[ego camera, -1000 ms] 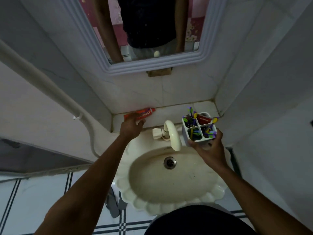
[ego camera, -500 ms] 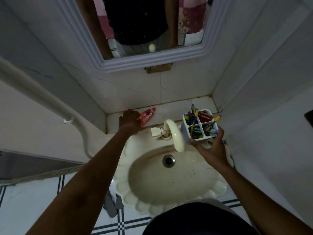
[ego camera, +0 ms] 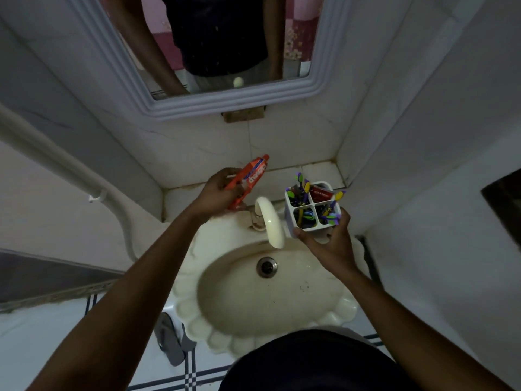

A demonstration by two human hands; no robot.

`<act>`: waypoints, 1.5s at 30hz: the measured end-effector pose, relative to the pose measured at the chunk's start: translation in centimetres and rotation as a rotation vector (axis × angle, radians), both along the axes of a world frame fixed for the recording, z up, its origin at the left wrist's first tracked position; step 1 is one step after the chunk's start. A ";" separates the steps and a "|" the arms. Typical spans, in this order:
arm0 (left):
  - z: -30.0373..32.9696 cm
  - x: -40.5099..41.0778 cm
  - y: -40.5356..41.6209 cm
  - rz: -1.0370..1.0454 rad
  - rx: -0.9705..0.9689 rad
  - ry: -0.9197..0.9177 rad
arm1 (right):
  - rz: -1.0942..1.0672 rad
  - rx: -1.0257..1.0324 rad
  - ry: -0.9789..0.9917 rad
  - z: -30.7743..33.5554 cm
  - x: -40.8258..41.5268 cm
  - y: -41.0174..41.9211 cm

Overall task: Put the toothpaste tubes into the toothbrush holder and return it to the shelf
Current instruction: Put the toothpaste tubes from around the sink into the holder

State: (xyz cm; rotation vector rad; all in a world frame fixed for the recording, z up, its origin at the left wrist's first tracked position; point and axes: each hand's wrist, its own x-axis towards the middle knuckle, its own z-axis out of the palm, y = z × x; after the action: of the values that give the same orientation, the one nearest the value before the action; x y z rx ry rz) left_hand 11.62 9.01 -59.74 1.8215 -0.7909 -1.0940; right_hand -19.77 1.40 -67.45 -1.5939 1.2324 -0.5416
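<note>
My left hand grips an orange-red toothpaste tube, lifted off the tiled shelf and tilted with its cap end up toward the wall. My right hand holds a white toothbrush holder from below, above the sink's right rim. The holder has several compartments. Colourful toothbrushes stick out of it, and a red toothpaste tube lies in its back right compartment.
A cream tap curves over the scalloped sink between my hands. A framed mirror hangs above the shelf. Tiled walls close in on both sides, and a white pipe runs down the left wall.
My left hand has picked the orange-red tube up from the shelf and brought it toward the tap. The holder in my right hand has stayed in about the same place.
</note>
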 end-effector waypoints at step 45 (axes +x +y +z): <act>2.9 -12.8 -4.0 -0.302 -0.072 -0.794 | 0.035 -0.044 -0.039 0.9 -1.2 -2.0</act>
State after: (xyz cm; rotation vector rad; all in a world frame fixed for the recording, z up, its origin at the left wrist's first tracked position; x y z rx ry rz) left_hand -1.18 5.05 -56.83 2.1233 -1.5800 -0.4651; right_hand -20.92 -0.55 -66.59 -1.6310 1.1692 -0.5783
